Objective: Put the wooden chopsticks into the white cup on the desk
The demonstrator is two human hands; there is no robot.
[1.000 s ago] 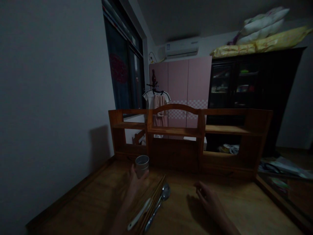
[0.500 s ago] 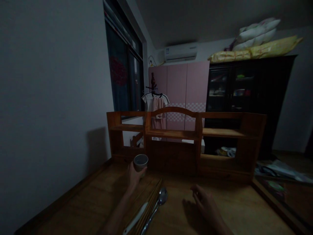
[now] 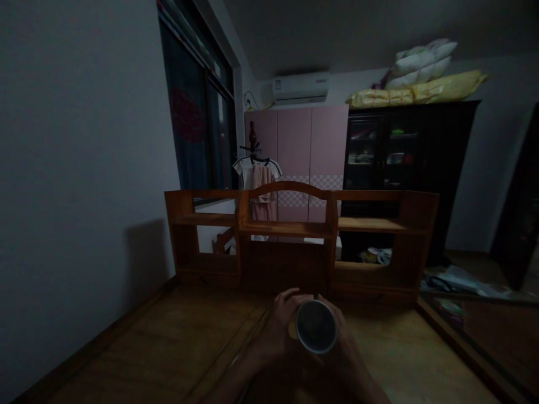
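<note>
A round, light-rimmed cup [image 3: 316, 326] is held above the desk, its mouth facing up toward me; the inside is dark and I cannot make out anything in it. Around its left side curls my left hand [image 3: 281, 321], fingers along the far side. My right hand [image 3: 344, 336] closes on the cup from the right, its fingers partly hidden. Thin chopsticks [image 3: 229, 354] lie on the desk to the left, mostly behind my left hand and forearm. The spoons are hidden under my arms.
The wooden desk top [image 3: 138, 342] carries a low shelf unit [image 3: 290, 229] along its back edge. A white wall [image 3: 92, 168] borders the left side. Beyond stand a pink wardrobe [image 3: 295, 140], a dark cabinet [image 3: 442, 151] and hanging clothes [image 3: 261, 174].
My left hand has brought the cup rightward and nearer, tipping its mouth toward me. My right hand has moved from beside the spoons onto the cup. The view has turned slightly right.
</note>
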